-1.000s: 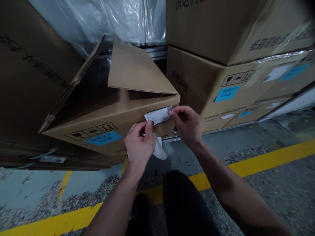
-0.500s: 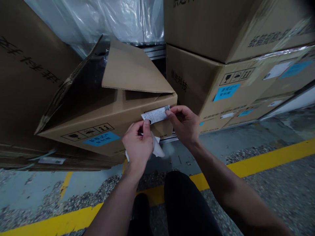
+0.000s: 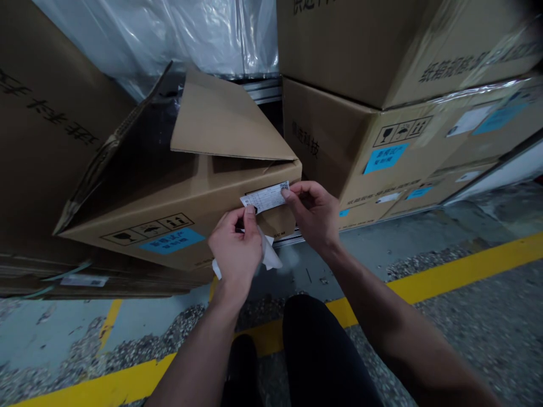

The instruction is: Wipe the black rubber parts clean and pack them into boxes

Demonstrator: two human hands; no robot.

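Observation:
A small white printed label [image 3: 264, 198] is held flat against the front right corner of an open cardboard box [image 3: 169, 209]. My left hand [image 3: 236, 252] pinches the label's left end with thumb and forefinger, and a crumpled piece of white backing paper [image 3: 268, 257] sticks out under its palm. My right hand [image 3: 313, 215] pinches the label's right end, fingers curled. The box has raised flaps [image 3: 224, 121], handling symbols and a blue sticker [image 3: 172, 239] on its front.
Stacked cardboard boxes [image 3: 382, 130] with blue stickers stand to the right, a big box [image 3: 51, 113] to the left, clear plastic wrap [image 3: 169, 34] behind. A yellow line [image 3: 458, 265] crosses the grey speckled floor. My dark-trousered knee [image 3: 314, 345] is below.
The view has slid slightly, so box, label and both hands sit a little further left. Both hands keep the same pinch on the label.

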